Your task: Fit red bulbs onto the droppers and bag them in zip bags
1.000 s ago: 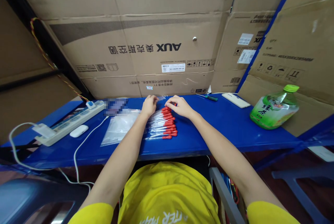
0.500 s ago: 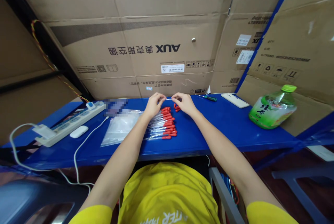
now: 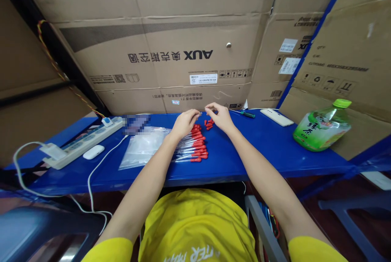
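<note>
My left hand [image 3: 185, 124] is closed in a pinch above the far end of a row of droppers [image 3: 186, 153]. A bit of a clear dropper tube [image 3: 200, 114] shows at its fingertips; the rest is hidden by the hand. Just to the right, my right hand [image 3: 220, 117] has thumb and fingers drawn together, a small gap from the left. What it holds, if anything, is too small to make out. The droppers lie side by side, clear stems left and red bulbs right. Several loose red rubber bulbs [image 3: 209, 124] lie beneath my right hand.
Left of the droppers lies a clear plastic bag [image 3: 142, 148], near a white earphone case [image 3: 93, 152] and a power strip [image 3: 88, 142] with cables. To the right are a screwdriver [image 3: 247, 114], a pale phone [image 3: 276, 117] and a green tea bottle [image 3: 320, 127]. Cardboard [image 3: 171, 66] walls the back.
The clear tube that spanned both hands now shows only at my left fingertips. My right fingers have moved slightly apart from the left, up and to the right. More loose red bulbs are visible.
</note>
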A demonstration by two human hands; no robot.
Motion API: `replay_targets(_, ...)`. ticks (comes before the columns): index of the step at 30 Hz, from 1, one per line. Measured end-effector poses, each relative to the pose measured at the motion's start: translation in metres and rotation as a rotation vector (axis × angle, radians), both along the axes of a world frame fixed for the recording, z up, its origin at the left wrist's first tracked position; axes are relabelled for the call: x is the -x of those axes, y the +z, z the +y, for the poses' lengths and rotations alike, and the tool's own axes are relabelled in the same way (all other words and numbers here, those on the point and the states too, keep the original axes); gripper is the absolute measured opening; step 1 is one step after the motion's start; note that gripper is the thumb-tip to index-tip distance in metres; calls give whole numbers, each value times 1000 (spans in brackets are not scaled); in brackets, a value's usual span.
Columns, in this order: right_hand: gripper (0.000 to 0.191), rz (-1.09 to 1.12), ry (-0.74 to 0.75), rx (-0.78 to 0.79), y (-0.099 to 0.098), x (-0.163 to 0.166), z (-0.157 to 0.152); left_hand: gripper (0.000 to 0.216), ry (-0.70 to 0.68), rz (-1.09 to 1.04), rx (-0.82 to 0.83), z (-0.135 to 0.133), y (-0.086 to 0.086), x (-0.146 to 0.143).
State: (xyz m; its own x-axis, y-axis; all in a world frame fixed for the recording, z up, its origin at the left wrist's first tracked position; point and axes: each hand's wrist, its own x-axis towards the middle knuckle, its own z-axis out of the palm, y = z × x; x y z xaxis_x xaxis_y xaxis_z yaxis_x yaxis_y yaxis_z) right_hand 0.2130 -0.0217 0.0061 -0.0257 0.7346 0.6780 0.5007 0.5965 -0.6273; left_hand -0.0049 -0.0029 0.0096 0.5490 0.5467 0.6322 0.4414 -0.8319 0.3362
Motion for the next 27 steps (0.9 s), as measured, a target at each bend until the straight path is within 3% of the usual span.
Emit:
replay_targets(3,19,-196,-187,114,-8,-16,7,30,69,-16,21,1,-1,2)
replay_targets(5,36,-342,-268,213,-15,-25,9,31,116,-52,17,1,-1,2)
replay_targets(9,56,-553,-287,378,-26,-35,11,30,192,-156,9,0,-2,0)
replay_targets(23,44,-572,-398,571,-27,-27,12,24,247,-109,57,0,-4,-4)
replay_targets(27,27,-480,-450,537,-24,-29,12,28,215,-87,48,-1,-4,-4)
